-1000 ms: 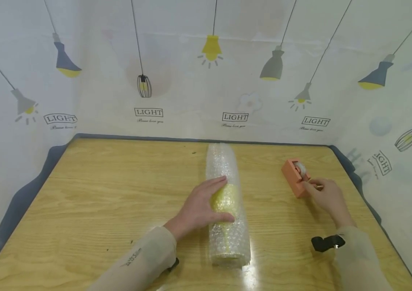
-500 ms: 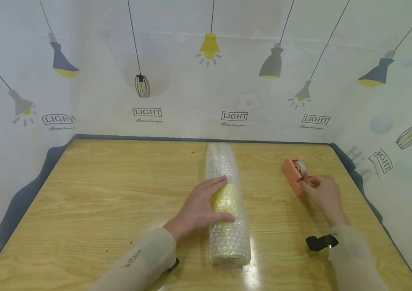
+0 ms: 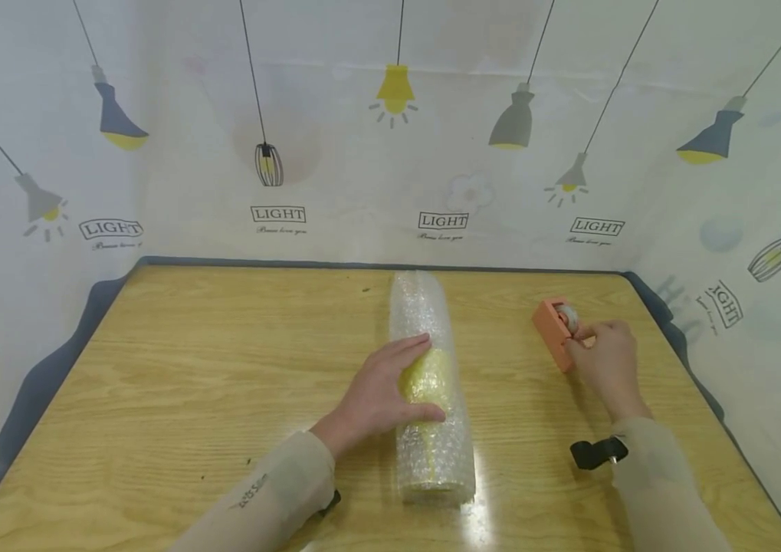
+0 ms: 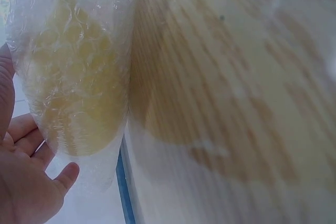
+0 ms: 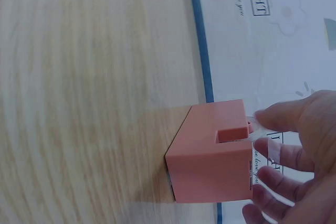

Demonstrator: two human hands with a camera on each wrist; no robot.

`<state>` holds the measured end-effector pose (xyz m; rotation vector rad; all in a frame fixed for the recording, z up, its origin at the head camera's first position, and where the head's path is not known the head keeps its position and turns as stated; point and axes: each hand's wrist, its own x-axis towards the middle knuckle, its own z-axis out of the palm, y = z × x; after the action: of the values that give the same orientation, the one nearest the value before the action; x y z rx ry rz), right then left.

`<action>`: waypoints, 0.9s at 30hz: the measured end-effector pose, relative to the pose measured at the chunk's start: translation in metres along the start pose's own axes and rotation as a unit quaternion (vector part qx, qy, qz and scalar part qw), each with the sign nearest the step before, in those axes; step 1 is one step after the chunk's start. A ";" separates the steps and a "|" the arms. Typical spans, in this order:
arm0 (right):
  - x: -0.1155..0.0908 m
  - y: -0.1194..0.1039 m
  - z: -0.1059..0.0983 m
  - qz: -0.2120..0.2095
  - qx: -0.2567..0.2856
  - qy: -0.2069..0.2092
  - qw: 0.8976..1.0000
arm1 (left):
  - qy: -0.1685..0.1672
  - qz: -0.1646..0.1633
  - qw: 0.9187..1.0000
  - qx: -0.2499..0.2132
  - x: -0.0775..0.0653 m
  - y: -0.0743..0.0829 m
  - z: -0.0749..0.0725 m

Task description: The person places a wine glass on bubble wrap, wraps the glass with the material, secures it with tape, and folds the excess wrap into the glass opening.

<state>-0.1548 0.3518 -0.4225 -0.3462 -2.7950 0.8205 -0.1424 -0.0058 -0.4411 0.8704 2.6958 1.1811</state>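
A long bundle in clear bubble wrap [image 3: 424, 307] lies on the table; a yellow shape, rounded with a narrow neck, shows through its wrap in the left wrist view. My left hand [image 3: 379, 391] rests on the bundle's left side, fingers and thumb extended and spread over it. At the right stands an orange tape dispenser [image 3: 552, 333] with its tape roll [image 3: 568, 316] on top. My right hand [image 3: 607, 364] is at the dispenser's near right side, with its thumb and curled fingers at the front end. A short strip of clear tape [image 5: 274, 151] shows at the index finger in the right wrist view.
The wood-grain table [image 3: 224, 345] carries a few small dark specks. A pale printed sheet [image 3: 362, 176] with lamp drawings rises behind it and along both sides. A black strap-like piece [image 3: 597, 452] hangs by my right wrist.
My right hand has moved slightly left and farther up the table, closer against the dispenser. My left hand and the bundle hold still.
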 end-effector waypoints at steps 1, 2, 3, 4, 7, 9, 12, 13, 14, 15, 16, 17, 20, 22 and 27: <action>0.001 0.001 -0.001 0.008 0.008 0.002 1.000 | -0.001 0.000 1.000 0.001 0.000 0.000 0.000; 0.003 0.002 -0.001 0.022 0.017 0.000 1.000 | -0.001 0.000 1.000 0.002 0.000 0.001 0.000; 0.004 0.003 -0.002 0.039 0.028 -0.005 0.999 | 0.001 0.002 1.000 0.001 0.000 0.001 -0.001; 0.006 0.004 -0.003 0.058 0.038 -0.012 0.998 | 0.000 0.001 1.000 0.003 0.000 0.001 -0.001; 0.011 0.008 -0.004 0.127 0.080 -0.034 0.988 | 0.002 -0.002 1.000 0.005 0.000 0.001 -0.001; 0.013 0.010 -0.004 0.165 0.108 -0.046 0.979 | 0.001 -0.006 1.000 0.005 0.000 0.002 -0.001; 0.015 0.011 -0.004 0.200 0.154 -0.048 0.966 | -0.002 -0.012 1.000 0.004 0.000 0.002 -0.001; 0.016 0.011 -0.004 0.208 0.172 -0.050 0.962 | -0.002 -0.012 1.000 0.003 0.000 0.002 -0.001; 0.016 0.011 -0.004 0.216 0.190 -0.052 0.956 | -0.001 -0.011 1.000 0.002 0.000 0.003 -0.001; 0.016 0.011 -0.004 0.224 0.208 -0.053 0.951 | -0.001 -0.011 1.000 0.003 0.000 0.002 -0.001; 0.016 0.010 -0.004 0.230 0.225 -0.052 0.945 | -0.001 -0.010 1.000 0.002 0.000 0.003 -0.001; 0.017 0.010 -0.004 0.237 0.242 -0.051 0.940 | 0.000 -0.009 1.000 0.002 0.000 0.002 -0.001; 0.015 0.009 -0.003 0.246 0.261 -0.047 0.932 | 0.002 -0.005 1.000 0.001 0.000 0.002 0.000; 0.014 0.009 -0.002 0.249 0.270 -0.039 0.929 | 0.002 -0.005 1.000 0.001 0.000 0.002 0.001; 0.009 0.010 -0.002 0.242 0.322 -0.020 0.915 | 0.003 -0.006 1.000 -0.002 0.000 0.002 0.001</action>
<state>-0.1609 0.3637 -0.4256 -0.9090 -2.2926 1.7909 -0.1413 -0.0037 -0.4404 0.8519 2.6988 1.1876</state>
